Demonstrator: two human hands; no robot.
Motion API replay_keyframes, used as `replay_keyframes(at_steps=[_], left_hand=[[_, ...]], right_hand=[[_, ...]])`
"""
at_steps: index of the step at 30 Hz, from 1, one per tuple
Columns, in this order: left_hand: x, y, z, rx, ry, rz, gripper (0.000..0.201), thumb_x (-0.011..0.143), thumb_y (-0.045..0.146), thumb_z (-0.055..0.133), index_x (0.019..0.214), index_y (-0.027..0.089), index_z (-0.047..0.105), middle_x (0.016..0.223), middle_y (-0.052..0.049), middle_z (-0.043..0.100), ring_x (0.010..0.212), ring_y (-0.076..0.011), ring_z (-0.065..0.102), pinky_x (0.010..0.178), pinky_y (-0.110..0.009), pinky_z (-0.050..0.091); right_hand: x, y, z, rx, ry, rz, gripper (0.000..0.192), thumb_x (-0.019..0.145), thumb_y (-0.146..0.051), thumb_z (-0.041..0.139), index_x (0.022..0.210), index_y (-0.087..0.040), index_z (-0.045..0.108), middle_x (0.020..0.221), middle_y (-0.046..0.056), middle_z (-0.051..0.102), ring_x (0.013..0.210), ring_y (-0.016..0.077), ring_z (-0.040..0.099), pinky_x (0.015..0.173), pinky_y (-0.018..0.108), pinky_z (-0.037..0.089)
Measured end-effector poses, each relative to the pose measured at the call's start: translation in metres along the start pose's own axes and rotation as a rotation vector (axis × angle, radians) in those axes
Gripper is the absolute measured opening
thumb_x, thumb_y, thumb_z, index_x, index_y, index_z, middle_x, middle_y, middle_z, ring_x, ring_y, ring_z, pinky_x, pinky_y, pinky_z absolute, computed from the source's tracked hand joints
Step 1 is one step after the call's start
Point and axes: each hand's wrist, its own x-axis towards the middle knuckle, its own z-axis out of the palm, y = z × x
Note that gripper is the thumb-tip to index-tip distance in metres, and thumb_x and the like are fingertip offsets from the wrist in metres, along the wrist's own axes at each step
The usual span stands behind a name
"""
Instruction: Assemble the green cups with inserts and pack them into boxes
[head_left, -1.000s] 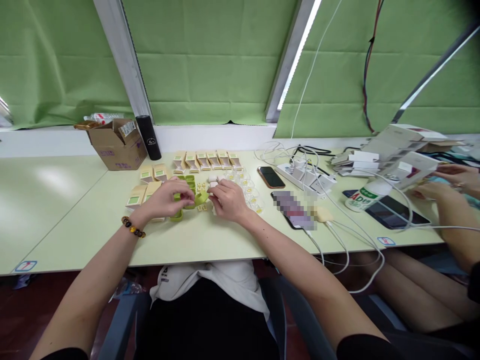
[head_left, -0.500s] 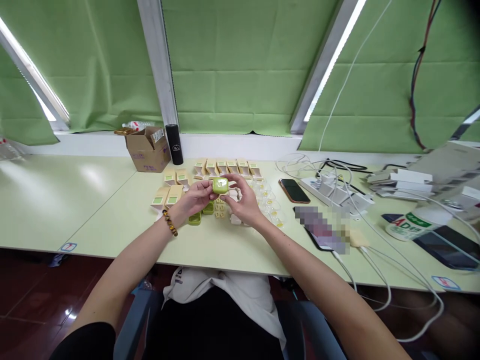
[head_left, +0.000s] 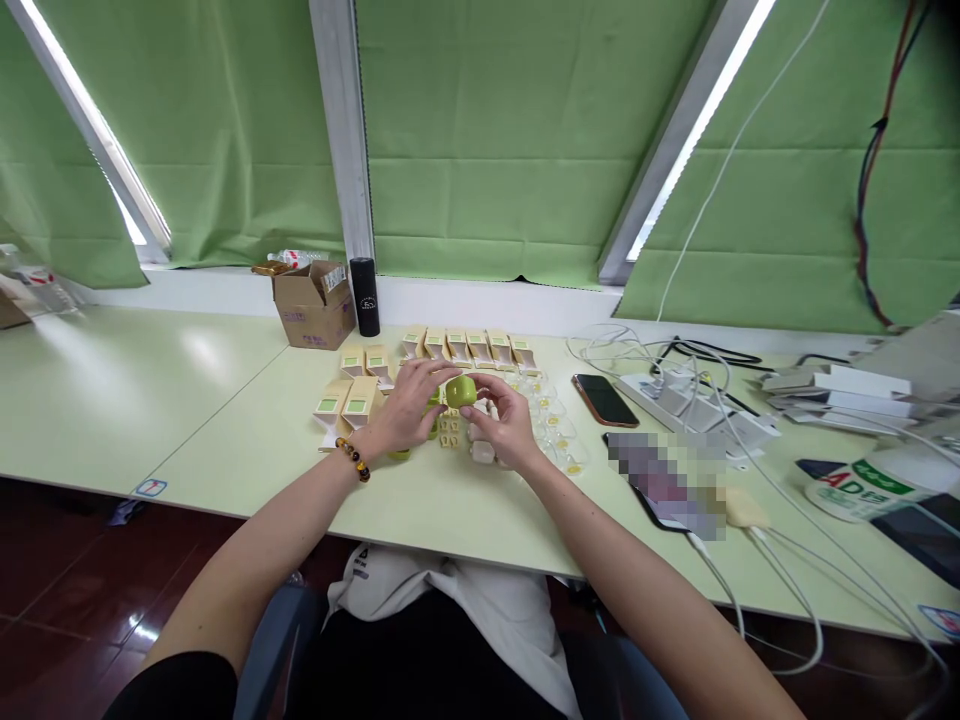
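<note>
A small green case (head_left: 460, 391) is held just above the pale green table (head_left: 225, 420), pinched between the fingers of my left hand (head_left: 409, 407) and my right hand (head_left: 502, 420). My left wrist wears a bead bracelet (head_left: 352, 459). Under the hands lie more green cases, partly hidden, and small white and yellow parts (head_left: 452, 430). Beige cartons (head_left: 349, 400) with green windows stand left of my hands. A row of open beige cartons (head_left: 469, 346) lines the far side. Clear plastic trays (head_left: 559, 430) lie to the right.
A cardboard box (head_left: 313, 304) and a black cylinder (head_left: 367, 283) stand by the window sill. To the right are a dark phone (head_left: 604, 399), a white power strip (head_left: 697, 405) with several cables, a blurred phone (head_left: 664, 480), a white bottle (head_left: 862, 485) and white boxes (head_left: 840, 385).
My hands lifted a green case off the table and closed it between them. The view swung left, so the neighbouring person's hands at the right went out of sight.
</note>
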Motion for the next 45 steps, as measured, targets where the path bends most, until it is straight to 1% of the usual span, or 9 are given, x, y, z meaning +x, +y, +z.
replay_keyframes(at_steps=[5,9,12,16,20,27,38,41,45], left_hand=[[0.000,0.001,0.001,0.019,-0.022,0.074,0.054,0.092,0.007,0.059,0.140,0.031,0.065,0.143,-0.013,0.062,0.138,-0.0331,0.051,0.120,-0.060,0.039],[0.003,0.002,0.001,-0.242,0.100,-0.129,0.046,0.093,0.020,0.071,0.137,0.029,0.069,0.143,-0.012,0.064,0.139,-0.0331,0.054,0.119,-0.056,0.043],[0.006,-0.001,0.000,-0.606,0.143,-0.334,0.049,0.091,0.030,0.080,0.138,0.028,0.069,0.142,-0.011,0.067,0.130,-0.0286,0.062,0.108,-0.044,0.051],[0.009,-0.009,0.003,-0.957,0.224,-0.478,0.064,0.083,0.041,0.089,0.140,0.023,0.065,0.129,-0.012,0.073,0.112,-0.0223,0.069,0.093,-0.032,0.055],[0.010,-0.011,0.005,-1.145,0.294,-0.555,0.073,0.077,0.043,0.094,0.139,0.022,0.061,0.120,-0.011,0.075,0.099,-0.0188,0.071,0.085,-0.031,0.056],[0.013,-0.007,0.004,-1.230,0.291,-0.558,0.055,0.080,0.042,0.092,0.123,0.019,0.067,0.125,-0.015,0.076,0.115,-0.0249,0.072,0.091,-0.037,0.057],[0.011,-0.010,0.008,-1.255,0.275,-0.542,0.052,0.082,0.041,0.090,0.123,0.018,0.068,0.118,-0.014,0.078,0.112,-0.0252,0.073,0.092,-0.038,0.058],[0.010,-0.013,0.009,-1.238,0.289,-0.552,0.056,0.081,0.041,0.091,0.126,0.018,0.067,0.116,-0.013,0.078,0.108,-0.0237,0.074,0.087,-0.035,0.058],[0.008,-0.015,0.010,-1.196,0.270,-0.569,0.061,0.082,0.043,0.091,0.131,0.018,0.066,0.115,-0.012,0.078,0.103,-0.0210,0.073,0.081,-0.030,0.056]], right_hand=[[-0.005,-0.002,0.002,-0.129,-0.023,-0.070,0.040,0.088,-0.043,0.078,0.124,-0.026,0.071,0.115,0.009,0.074,0.106,0.0269,0.067,0.091,0.045,0.056],[-0.006,-0.008,0.000,-0.228,-0.020,-0.143,0.036,0.094,-0.037,0.071,0.128,-0.026,0.068,0.112,0.008,0.076,0.107,0.0275,0.066,0.089,0.044,0.054],[-0.006,-0.009,-0.005,-0.445,-0.012,-0.209,0.016,0.091,-0.024,0.067,0.107,-0.024,0.071,0.097,0.006,0.076,0.099,0.0277,0.063,0.085,0.043,0.051],[-0.010,-0.012,-0.005,-0.801,-0.174,-0.279,0.008,0.088,-0.016,0.068,0.092,-0.021,0.073,0.091,0.009,0.076,0.099,0.0305,0.057,0.085,0.045,0.044],[-0.019,-0.018,0.004,-1.037,-0.387,-0.312,0.008,0.084,-0.018,0.074,0.091,-0.020,0.077,0.094,0.012,0.076,0.103,0.0328,0.054,0.087,0.047,0.038],[-0.030,-0.016,0.017,-1.205,-0.453,-0.365,0.009,0.081,-0.012,0.072,0.083,-0.018,0.078,0.084,0.017,0.070,0.094,0.0323,0.051,0.082,0.047,0.034],[-0.026,-0.016,0.011,-1.218,-0.447,-0.358,0.011,0.079,-0.008,0.068,0.081,-0.017,0.074,0.085,0.015,0.073,0.091,0.0304,0.058,0.081,0.046,0.037],[-0.022,-0.021,0.004,-1.080,-0.350,-0.269,0.009,0.080,-0.010,0.066,0.083,-0.017,0.071,0.083,0.012,0.073,0.082,0.0271,0.061,0.074,0.041,0.038],[-0.019,-0.028,-0.001,-0.662,-0.218,-0.156,0.011,0.083,-0.012,0.060,0.085,-0.021,0.066,0.078,0.005,0.071,0.071,0.0208,0.061,0.066,0.035,0.041]])
